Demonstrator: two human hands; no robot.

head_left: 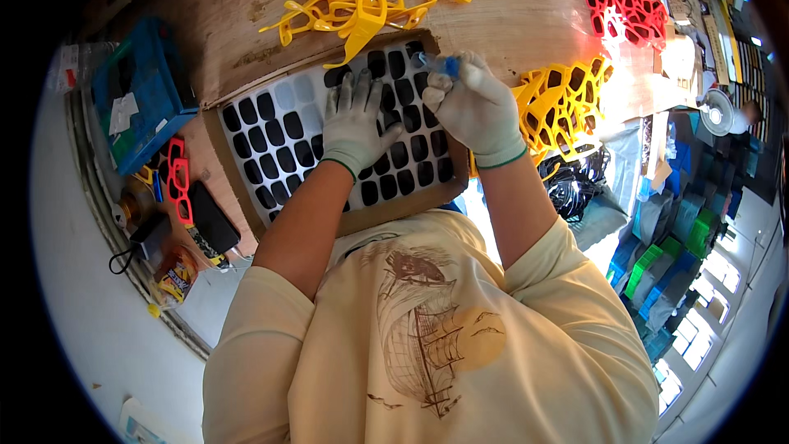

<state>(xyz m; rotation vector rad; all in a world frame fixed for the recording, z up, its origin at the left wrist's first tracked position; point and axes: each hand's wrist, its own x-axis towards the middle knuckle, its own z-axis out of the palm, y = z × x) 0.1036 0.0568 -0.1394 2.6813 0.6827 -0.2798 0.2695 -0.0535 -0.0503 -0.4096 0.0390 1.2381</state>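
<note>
A shallow cardboard box [215,140] lies before me on the wooden table, holding a white sheet with rows of dark lenses [293,126]. My left hand [353,127], in a pale glove, rests on the lenses with its fingers stretched out and spread. Over the box's right side, my gloved right hand [485,115] is closed, with thumb and fingers around a small blue and clear thing [451,67]. What kind of thing it is I cannot make out, as it is small and blurred. Part of the sheet beneath both hands is hidden.
Yellow glasses frames [367,20] are heaped beyond the box. Yellow glasses with dark lenses [534,111] lie to the right, red glasses [629,20] farther off. At left are a blue bin [156,86], a red frame [179,193] and a black phone-like slab [214,218].
</note>
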